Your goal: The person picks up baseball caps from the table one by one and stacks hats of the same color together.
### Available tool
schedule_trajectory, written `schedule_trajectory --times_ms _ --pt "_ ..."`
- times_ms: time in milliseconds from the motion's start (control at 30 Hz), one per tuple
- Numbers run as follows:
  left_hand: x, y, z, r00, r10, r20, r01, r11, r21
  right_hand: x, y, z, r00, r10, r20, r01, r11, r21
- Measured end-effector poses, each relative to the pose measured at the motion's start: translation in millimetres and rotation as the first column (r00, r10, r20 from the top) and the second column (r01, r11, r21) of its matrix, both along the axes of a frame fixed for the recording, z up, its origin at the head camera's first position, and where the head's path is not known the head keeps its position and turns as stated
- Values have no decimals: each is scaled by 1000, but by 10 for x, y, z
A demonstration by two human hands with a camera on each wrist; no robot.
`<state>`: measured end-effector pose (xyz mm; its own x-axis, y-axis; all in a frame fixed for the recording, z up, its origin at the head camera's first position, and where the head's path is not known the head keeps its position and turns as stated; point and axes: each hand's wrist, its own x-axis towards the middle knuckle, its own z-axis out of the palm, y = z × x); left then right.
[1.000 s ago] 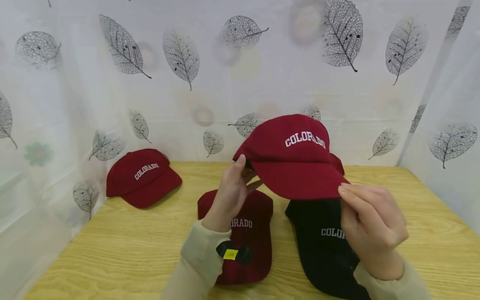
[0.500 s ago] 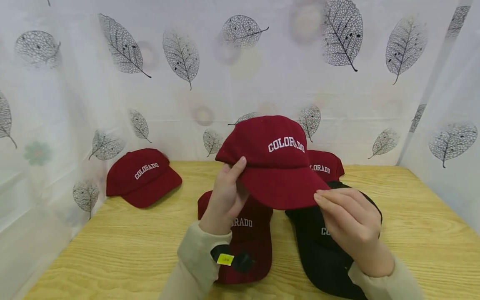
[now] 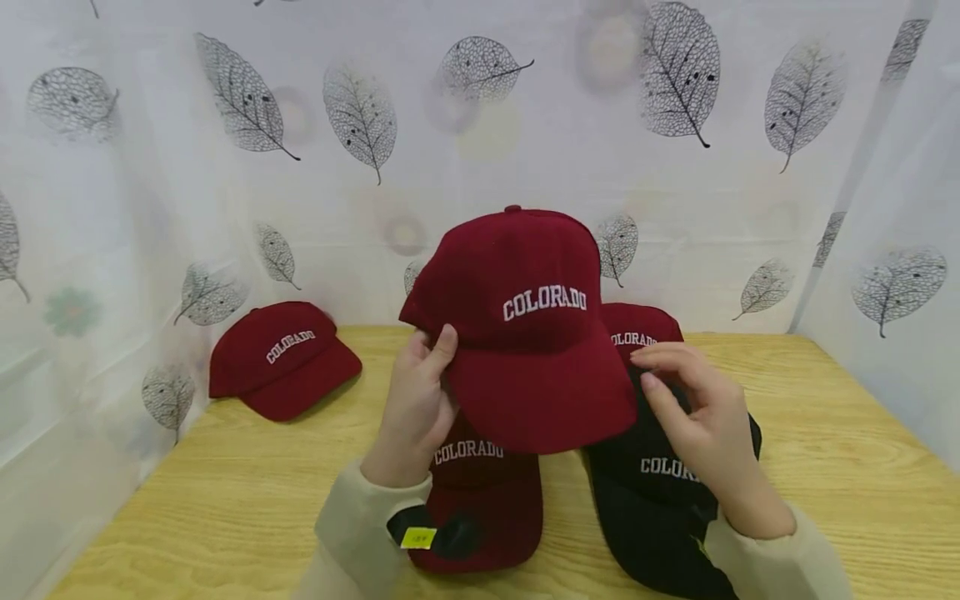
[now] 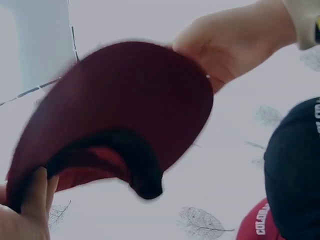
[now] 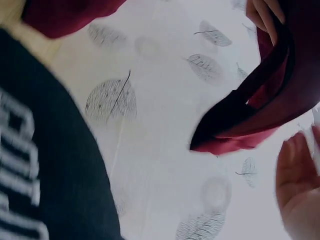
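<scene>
right wrist: held cap [image 5: 305,75] cut off, black cap [image 5: 65,150] blurred | head: rear cap [image 3: 641,320] part-hidden

Left grip [image 3: 416,400] up and pinching, thumb [image 3: 444,343] on top, sleeved forearm [image 3: 345,533] angled up from the table's [image 3: 225,517] near side; and there's the right grip [image 3: 705,429], raised too, fingers [image 3: 678,358] softly bent, thumb apart.

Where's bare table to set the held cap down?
Front left: in front of the far-left red cap, left of the left sleeve. Right side: beyond the black cap. Crowded: the middle, with held cap, front red cap and rear red cap.
</scene>
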<state>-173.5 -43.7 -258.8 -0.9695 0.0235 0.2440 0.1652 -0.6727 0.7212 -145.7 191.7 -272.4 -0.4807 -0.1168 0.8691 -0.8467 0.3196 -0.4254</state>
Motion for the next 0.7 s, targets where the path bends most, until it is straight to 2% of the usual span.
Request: schedule_trajectory --times_ms 33,100,167,267,333,367,567,700 --pt "17 -39 -16 1000 3 6 -3 1000 -25 -3 3 -5 996 -21 90 26 999 -45" --pt "52 -115 -52 1000 -2 25 4 998 -67 -19 -10 -8 965 -21 263 51 993 -108" --pt "80 -185 -93 999 -20 42 24 995 -99 -47 -40 -5 916 -5 402 57 991 -118" --pt "100 -281 -152 996 -48 69 57 990 -128 -102 -110 2 840 66 538 -9 994 -108" --pt "104 -344 -186 995 -58 84 69 988 -138 -127 -175 11 791 111 601 -51 992 -115" --pt "103 -375 -201 994 -61 90 74 987 -141 -136 -211 16 774 118 622 -58 992 -116" --pt "85 -540 -277 990 -105 98 121 976 -179 -217 -390 14 727 63 684 -24 998 -66" --pt "64 -611 -315 988 -115 105 135 968 -213 -299 -427 -68 683 112 722 -49 993 -107"
